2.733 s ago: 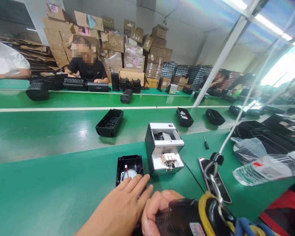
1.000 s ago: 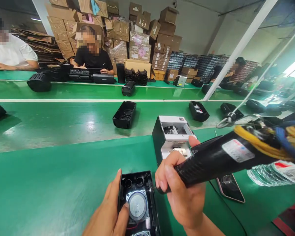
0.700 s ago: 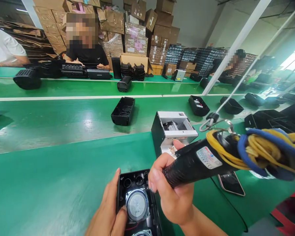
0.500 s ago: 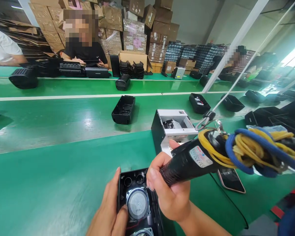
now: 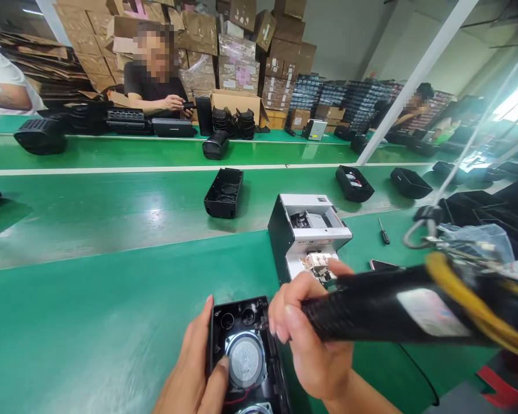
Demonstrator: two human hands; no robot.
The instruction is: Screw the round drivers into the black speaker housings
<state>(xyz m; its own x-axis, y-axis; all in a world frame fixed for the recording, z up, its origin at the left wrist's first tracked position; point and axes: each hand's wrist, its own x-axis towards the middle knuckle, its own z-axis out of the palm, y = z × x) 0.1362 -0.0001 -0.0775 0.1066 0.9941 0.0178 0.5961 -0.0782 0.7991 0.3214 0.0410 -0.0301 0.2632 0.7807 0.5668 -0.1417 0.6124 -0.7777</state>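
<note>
My left hand grips the left side of a black speaker housing, thumb resting by the round speaker driver. A second driver shows partly at the bottom edge, with a red wire between the two. In my right hand is a black electric screwdriver, fingers wrapped round its front end. It lies nearly level, its rear to the right with yellow cord wound on it. My right fingertips are at the housing's upper right edge; they hide the screwdriver's tip.
A white-and-black screw feeder stands just beyond my right hand. A small screwdriver and a phone lie to its right. Further off, an open black housing sits on the green belt. A co-worker sits across.
My right hand has moved slightly right with the electric screwdriver, whose rear has dropped and swung closer. My left hand keeps its grip. The co-worker opposite has raised their hands, holding something dark.
</note>
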